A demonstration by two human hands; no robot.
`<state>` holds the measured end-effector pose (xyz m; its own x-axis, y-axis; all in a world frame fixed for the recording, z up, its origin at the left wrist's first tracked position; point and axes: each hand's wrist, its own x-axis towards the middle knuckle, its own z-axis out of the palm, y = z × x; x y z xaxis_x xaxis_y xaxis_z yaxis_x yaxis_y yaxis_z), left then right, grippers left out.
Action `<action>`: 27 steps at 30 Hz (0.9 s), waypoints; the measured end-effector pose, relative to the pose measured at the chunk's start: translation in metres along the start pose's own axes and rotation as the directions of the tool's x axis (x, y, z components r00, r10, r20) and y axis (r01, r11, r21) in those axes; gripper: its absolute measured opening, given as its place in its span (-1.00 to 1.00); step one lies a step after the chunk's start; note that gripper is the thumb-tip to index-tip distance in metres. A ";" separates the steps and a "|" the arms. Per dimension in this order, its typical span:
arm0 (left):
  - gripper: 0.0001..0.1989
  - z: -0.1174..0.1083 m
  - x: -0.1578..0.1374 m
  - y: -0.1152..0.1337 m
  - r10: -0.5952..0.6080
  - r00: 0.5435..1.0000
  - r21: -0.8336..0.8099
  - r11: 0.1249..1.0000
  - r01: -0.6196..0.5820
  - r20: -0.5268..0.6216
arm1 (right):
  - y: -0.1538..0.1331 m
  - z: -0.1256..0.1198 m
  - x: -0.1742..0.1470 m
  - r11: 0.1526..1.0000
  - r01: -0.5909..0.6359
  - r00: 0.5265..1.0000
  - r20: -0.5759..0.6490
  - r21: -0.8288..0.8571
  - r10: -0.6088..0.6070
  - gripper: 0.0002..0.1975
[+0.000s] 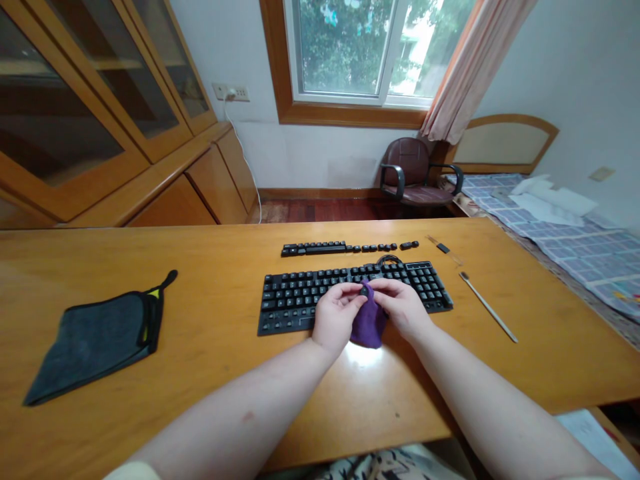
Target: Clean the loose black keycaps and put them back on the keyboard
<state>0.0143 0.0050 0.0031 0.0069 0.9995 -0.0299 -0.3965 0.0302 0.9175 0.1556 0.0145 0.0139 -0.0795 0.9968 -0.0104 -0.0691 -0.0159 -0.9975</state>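
A black keyboard (295,291) lies on the wooden table, with the keycaps off its lower left rows. Over its front edge my left hand (337,313) pinches a small black keycap (363,291). My right hand (403,305) grips a purple cloth (369,327) whose top is folded up against the keycap. Both hands nearly meet, and the cloth hangs down between them. Behind the keyboard, loose black keycaps (320,248) stand in a row, several of them spaced out toward the right.
A folded grey cloth (105,327) with black edging lies at the left. To the right are a thin stick with a dark tip (487,307) and a wire keycap puller (443,248). The keyboard's coiled cable (389,260) sits behind it. A chair (413,170) stands beyond the table.
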 end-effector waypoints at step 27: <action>-0.84 -0.003 0.002 0.002 0.006 1.000 0.123 0.992 -0.007 0.008 | -0.001 -0.006 -0.001 0.934 0.281 0.959 0.077 -0.218 -0.271 -0.88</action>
<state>0.0108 0.0069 0.0033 0.0117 0.9997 -0.0208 -0.2802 0.0233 0.9596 0.1614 0.0145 0.0146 -0.1343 0.9547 0.2657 0.1298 0.2828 -0.9504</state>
